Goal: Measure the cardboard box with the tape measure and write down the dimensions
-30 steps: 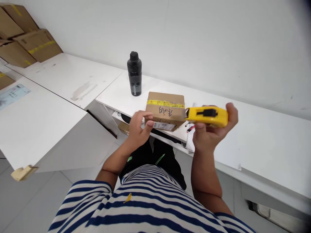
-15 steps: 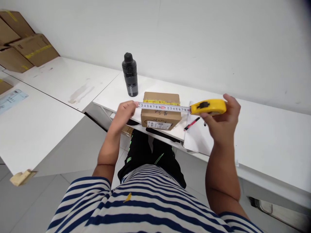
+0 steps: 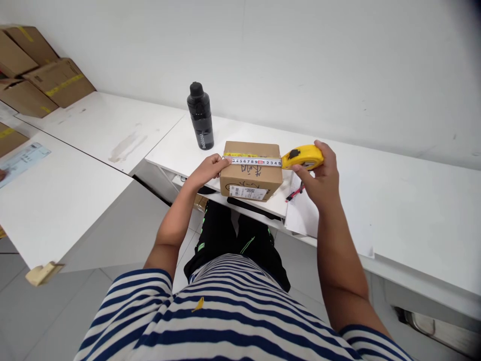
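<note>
A small cardboard box [image 3: 251, 178] with yellow tape and a white label sits near the front edge of the white desk [image 3: 394, 200]. My right hand [image 3: 319, 178] is closed round a yellow tape measure [image 3: 302, 156] at the box's right end. The white blade [image 3: 255, 161] runs across the box's top. My left hand [image 3: 208, 169] pinches the blade's tip against the box's left top edge.
A black bottle [image 3: 201, 123] stands upright behind the box to the left. A red pen [image 3: 295, 193] lies on paper right of the box. Cardboard boxes [image 3: 37, 70] are stacked at the far left. A second white table [image 3: 56, 185] stands on the left.
The blade was pulled out of the tape measure, then both hands lowered it onto the box top. My right hand moved left, bringing the case to the box's right end.
</note>
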The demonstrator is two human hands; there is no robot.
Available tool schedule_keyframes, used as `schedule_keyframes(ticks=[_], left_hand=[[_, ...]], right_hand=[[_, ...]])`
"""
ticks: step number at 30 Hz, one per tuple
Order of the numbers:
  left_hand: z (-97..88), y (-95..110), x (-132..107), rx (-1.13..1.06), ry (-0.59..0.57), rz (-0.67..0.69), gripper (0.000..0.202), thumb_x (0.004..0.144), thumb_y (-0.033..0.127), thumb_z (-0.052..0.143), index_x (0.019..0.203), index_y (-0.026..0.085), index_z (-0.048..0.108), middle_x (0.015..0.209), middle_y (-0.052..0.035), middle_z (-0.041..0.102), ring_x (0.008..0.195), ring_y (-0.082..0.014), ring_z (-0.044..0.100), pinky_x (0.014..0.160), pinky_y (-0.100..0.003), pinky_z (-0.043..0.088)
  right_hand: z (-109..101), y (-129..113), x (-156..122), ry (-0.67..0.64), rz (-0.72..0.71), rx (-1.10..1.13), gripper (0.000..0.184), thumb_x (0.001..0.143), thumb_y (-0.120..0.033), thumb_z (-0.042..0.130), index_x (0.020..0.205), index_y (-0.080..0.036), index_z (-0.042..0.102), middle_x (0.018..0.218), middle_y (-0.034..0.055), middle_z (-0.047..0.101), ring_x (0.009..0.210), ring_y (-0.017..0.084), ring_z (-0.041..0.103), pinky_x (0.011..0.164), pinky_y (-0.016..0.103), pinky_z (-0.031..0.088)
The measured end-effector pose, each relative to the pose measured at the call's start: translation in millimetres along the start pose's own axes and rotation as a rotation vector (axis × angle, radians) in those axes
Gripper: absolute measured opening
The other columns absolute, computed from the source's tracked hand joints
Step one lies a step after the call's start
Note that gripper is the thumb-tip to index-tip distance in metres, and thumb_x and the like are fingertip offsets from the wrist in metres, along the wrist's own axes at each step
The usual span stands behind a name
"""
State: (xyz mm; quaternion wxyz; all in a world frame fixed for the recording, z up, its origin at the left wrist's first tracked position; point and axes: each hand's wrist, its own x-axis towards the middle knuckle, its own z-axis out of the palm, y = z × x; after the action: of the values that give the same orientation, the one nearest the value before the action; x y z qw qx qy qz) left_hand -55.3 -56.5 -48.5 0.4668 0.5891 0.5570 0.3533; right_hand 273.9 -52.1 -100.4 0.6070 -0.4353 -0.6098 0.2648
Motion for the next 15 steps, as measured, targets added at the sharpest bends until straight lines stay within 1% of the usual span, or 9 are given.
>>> schedule_keyframes(ticks=[3, 5, 7, 9, 10, 12, 13, 14, 15], left_hand=[[-3.7, 7, 1, 0.051, 0.071, 0.05, 0.044, 0.098, 0.047, 0.062, 0.069, 0.022, 0.039, 0.067, 0.0046, 0.042, 0.062, -0.0097, 0.042, 0.06, -0.026, 0.035], [-7.5, 18, -5, 0.093, 0.163, 0.12, 0.044, 0.099, 0.044, 0.06, 0.067, 0.022, 0.039, 0.066, 0.004, 0.042, 0.064, -0.0106, 0.043, 0.062, -0.027, 0.036], [-8.4, 32, -23, 0.124, 0.277, 0.213, 0.044, 0.099, 0.043, 0.06, 0.067, 0.022, 0.04, 0.065, 0.0035, 0.043, 0.064, -0.0114, 0.042, 0.063, -0.028, 0.035], [-1.3, 45, -51, 0.125, 0.332, 0.314, 0.044, 0.1, 0.047, 0.061, 0.069, 0.022, 0.042, 0.065, 0.0035, 0.044, 0.064, -0.0119, 0.04, 0.062, -0.028, 0.034], [6.7, 48, -67, 0.107, 0.298, 0.364, 0.046, 0.1, 0.052, 0.062, 0.07, 0.023, 0.042, 0.066, 0.0035, 0.045, 0.063, -0.012, 0.04, 0.061, -0.029, 0.035], [32.2, 46, -94, 0.047, 0.138, 0.477, 0.05, 0.1, 0.063, 0.058, 0.074, 0.023, 0.044, 0.069, 0.0023, 0.049, 0.064, -0.0127, 0.044, 0.062, -0.03, 0.04], [48.6, 40, -103, 0.044, -0.004, 0.507, 0.05, 0.097, 0.069, 0.059, 0.079, 0.024, 0.05, 0.075, 0.0006, 0.055, 0.069, -0.0141, 0.05, 0.067, -0.031, 0.045], [66.2, 30, -109, 0.029, -0.155, 0.515, 0.051, 0.092, 0.075, 0.064, 0.089, 0.024, 0.055, 0.085, -0.0025, 0.062, 0.079, -0.0164, 0.058, 0.075, -0.034, 0.051], [83.6, 19, -113, 0.0, -0.279, 0.49, 0.06, 0.083, 0.081, 0.07, 0.102, 0.025, 0.058, 0.101, -0.0066, 0.067, 0.09, -0.0196, 0.064, 0.082, -0.037, 0.055]], right_hand=[[-1, 2, 2, 0.028, -0.061, -0.057, 0.084, 0.071, -0.062, 0.09, 0.143, -0.032, 0.059, 0.143, 0.0096, 0.058, 0.132, 0.031, 0.061, 0.11, 0.059, 0.055], [-2, -4, 2, 0.053, -0.13, -0.087, 0.082, 0.073, -0.061, 0.089, 0.143, -0.031, 0.058, 0.138, 0.0096, 0.06, 0.131, 0.031, 0.062, 0.111, 0.059, 0.055], [-4, -16, -6, 0.075, -0.197, -0.072, 0.084, 0.073, -0.056, 0.091, 0.146, -0.034, 0.056, 0.135, 0.009, 0.062, 0.129, 0.031, 0.063, 0.108, 0.058, 0.058], [-7, -31, -24, 0.083, -0.272, -0.026, 0.091, 0.07, -0.049, 0.096, 0.149, -0.038, 0.053, 0.133, 0.0079, 0.064, 0.126, 0.03, 0.067, 0.1, 0.055, 0.062], [-8, -39, -38, 0.076, -0.308, 0.002, 0.093, 0.068, -0.045, 0.098, 0.15, -0.039, 0.054, 0.132, 0.0074, 0.066, 0.122, 0.03, 0.069, 0.097, 0.054, 0.064], [-5, -49, -72, 0.058, -0.364, 0.071, 0.088, 0.068, -0.042, 0.099, 0.145, -0.04, 0.058, 0.128, 0.0064, 0.069, 0.11, 0.028, 0.075, 0.091, 0.053, 0.066], [-2, -52, -90, 0.058, -0.355, 0.111, 0.084, 0.069, -0.041, 0.099, 0.143, -0.039, 0.06, 0.125, 0.0062, 0.071, 0.104, 0.028, 0.077, 0.088, 0.052, 0.068], [2, -54, -109, 0.079, -0.335, 0.142, 0.081, 0.069, -0.04, 0.098, 0.141, -0.038, 0.06, 0.122, 0.0059, 0.072, 0.099, 0.027, 0.079, 0.084, 0.051, 0.068], [7, -54, -127, 0.128, -0.299, 0.152, 0.078, 0.07, -0.038, 0.098, 0.139, -0.037, 0.06, 0.119, 0.0055, 0.073, 0.098, 0.027, 0.08, 0.083, 0.05, 0.069]])
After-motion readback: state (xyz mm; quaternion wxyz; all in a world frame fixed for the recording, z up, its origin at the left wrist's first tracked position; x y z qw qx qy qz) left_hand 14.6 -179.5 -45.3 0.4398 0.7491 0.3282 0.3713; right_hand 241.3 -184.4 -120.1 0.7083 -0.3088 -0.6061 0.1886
